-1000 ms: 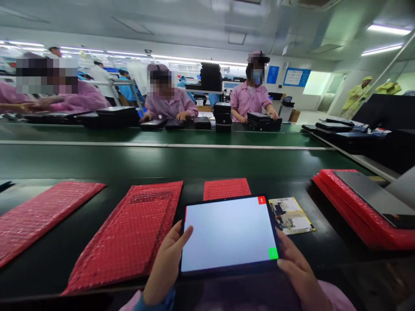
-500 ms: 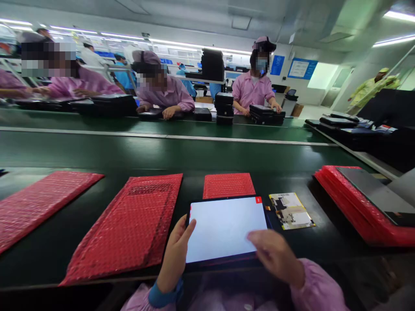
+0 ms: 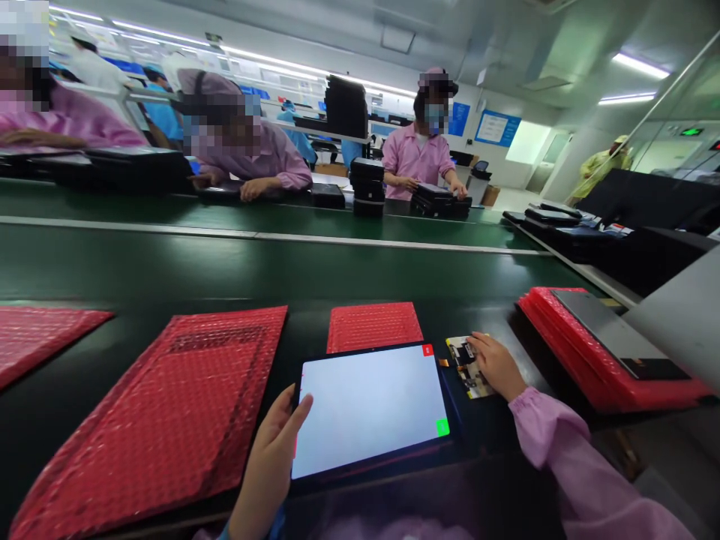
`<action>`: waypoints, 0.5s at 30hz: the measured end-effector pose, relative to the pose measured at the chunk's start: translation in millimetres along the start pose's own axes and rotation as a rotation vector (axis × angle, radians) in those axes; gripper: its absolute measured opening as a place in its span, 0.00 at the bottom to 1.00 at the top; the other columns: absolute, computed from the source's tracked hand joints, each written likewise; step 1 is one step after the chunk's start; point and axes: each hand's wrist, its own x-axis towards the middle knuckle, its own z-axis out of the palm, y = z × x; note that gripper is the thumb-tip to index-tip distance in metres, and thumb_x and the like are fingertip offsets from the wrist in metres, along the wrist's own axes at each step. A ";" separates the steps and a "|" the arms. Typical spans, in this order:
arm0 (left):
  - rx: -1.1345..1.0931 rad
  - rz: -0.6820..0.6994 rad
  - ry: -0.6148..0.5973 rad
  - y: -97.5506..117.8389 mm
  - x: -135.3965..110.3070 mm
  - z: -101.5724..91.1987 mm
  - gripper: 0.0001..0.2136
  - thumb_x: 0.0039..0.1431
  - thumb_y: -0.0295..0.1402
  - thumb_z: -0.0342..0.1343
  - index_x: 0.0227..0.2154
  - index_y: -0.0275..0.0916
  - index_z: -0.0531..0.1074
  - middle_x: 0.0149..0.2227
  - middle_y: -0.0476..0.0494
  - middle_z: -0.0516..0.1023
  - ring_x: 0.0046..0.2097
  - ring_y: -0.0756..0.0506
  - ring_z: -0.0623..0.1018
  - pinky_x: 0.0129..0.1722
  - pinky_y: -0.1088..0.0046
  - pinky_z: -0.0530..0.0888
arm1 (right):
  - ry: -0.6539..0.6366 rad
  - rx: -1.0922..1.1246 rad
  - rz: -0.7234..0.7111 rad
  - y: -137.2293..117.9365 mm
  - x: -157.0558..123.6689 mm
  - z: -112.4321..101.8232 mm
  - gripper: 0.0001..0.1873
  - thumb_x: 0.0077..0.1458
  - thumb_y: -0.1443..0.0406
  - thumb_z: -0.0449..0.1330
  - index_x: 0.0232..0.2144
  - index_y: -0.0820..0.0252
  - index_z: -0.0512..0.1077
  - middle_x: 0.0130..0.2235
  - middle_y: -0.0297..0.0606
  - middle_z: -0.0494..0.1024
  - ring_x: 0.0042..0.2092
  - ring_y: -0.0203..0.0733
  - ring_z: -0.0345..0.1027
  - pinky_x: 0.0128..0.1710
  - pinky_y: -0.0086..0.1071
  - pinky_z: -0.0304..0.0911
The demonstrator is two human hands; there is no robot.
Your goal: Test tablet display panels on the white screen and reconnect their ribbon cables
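A tablet with a lit white screen lies on the dark bench in front of me, showing a small red square at its top right corner and a green one at its bottom right. My left hand holds its left edge, thumb on the bezel. My right hand rests on a small yellow circuit board lying just right of the tablet and joined to it by a thin cable; the fingers lie flat on the board.
Red bubble-wrap bags lie to the left and behind the tablet. A stack of red bags with a dark panel on top sits at the right. Beyond runs a green conveyor belt; people in pink coats work across it.
My right hand left the tablet's right edge, passed over the screen, and now rests on the circuit board. The green square showed, was hidden by my hand, and shows again. The view shifted left.
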 end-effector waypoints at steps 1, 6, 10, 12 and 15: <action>0.006 0.001 -0.022 0.4 -0.4 0.3 0.35 0.36 0.51 0.70 0.47 0.39 0.69 0.43 0.43 0.80 0.45 0.37 0.79 0.38 0.67 0.77 | 0.000 0.033 0.017 -0.5 0.7 -2.0 0.16 0.54 0.72 0.53 0.43 0.60 0.76 0.51 0.47 0.75 0.54 0.52 0.66 0.58 0.53 0.58; -0.011 0.031 -0.001 10.7 -6.8 4.0 0.32 0.35 0.48 0.71 0.44 0.40 0.71 0.46 0.43 0.79 0.51 0.38 0.76 0.49 0.67 0.75 | 0.112 0.261 0.147 -24.4 -5.0 -17.7 0.13 0.56 0.62 0.54 0.41 0.60 0.74 0.53 0.50 0.72 0.56 0.57 0.64 0.60 0.56 0.54; -0.052 0.001 0.098 22.4 -14.7 6.7 0.33 0.33 0.45 0.72 0.45 0.41 0.72 0.49 0.44 0.78 0.57 0.38 0.71 0.51 0.68 0.74 | 0.016 0.570 0.255 -88.8 -36.8 -23.0 0.21 0.62 0.49 0.52 0.39 0.59 0.74 0.38 0.46 0.80 0.41 0.53 0.74 0.42 0.46 0.72; -0.061 0.023 0.093 26.8 -17.6 9.0 0.33 0.35 0.45 0.71 0.47 0.41 0.70 0.51 0.44 0.77 0.57 0.38 0.72 0.51 0.68 0.73 | -0.088 0.732 0.290 -128.1 -53.0 -24.8 0.24 0.62 0.47 0.52 0.45 0.57 0.74 0.37 0.44 0.81 0.38 0.51 0.76 0.36 0.42 0.74; -0.052 0.093 -0.038 28.8 -18.3 11.6 0.32 0.42 0.49 0.66 0.50 0.40 0.69 0.52 0.41 0.77 0.54 0.38 0.75 0.51 0.66 0.74 | -0.156 1.145 0.546 -171.6 -63.7 -32.7 0.25 0.51 0.51 0.67 0.48 0.55 0.73 0.39 0.41 0.81 0.38 0.53 0.77 0.36 0.42 0.75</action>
